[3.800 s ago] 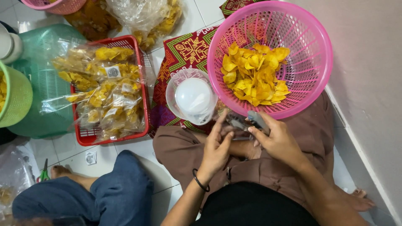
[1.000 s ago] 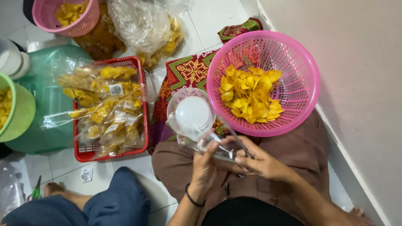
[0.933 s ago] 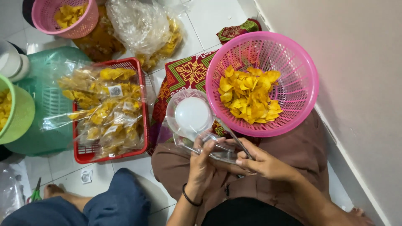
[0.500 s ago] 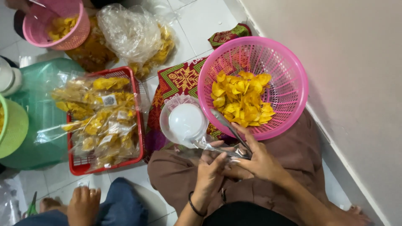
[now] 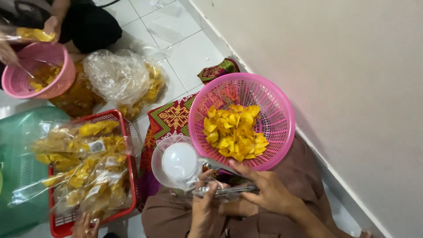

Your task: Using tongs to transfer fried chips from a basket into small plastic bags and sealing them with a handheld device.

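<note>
My left hand (image 5: 204, 210) pinches an empty clear plastic bag (image 5: 210, 184) over my lap in brown trousers. My right hand (image 5: 269, 194) grips slim metal tongs (image 5: 231, 189), which lie flat across the bag's mouth, and it also touches the bag. Just beyond my hands, a pink plastic basket (image 5: 284, 112) holds a heap of yellow chips (image 5: 232, 132). A clear round container with a white domed thing inside (image 5: 178, 162) sits left of the basket, touching the bag.
A red crate (image 5: 130, 152) with sealed chip bags (image 5: 83, 169) is at left, with a green basket (image 5: 20, 172) beyond it. A large loose bag of chips (image 5: 121, 79) lies farther off. Another person works at a second pink basket (image 5: 37, 72). Someone's hand (image 5: 83, 224) rests bottom left. A wall (image 5: 343, 66) closes the right.
The stapler I held has gone and I have taken up a clear bag and tongs. The tongs swung back from the basket rim to lie across the bag. The view shifted up.
</note>
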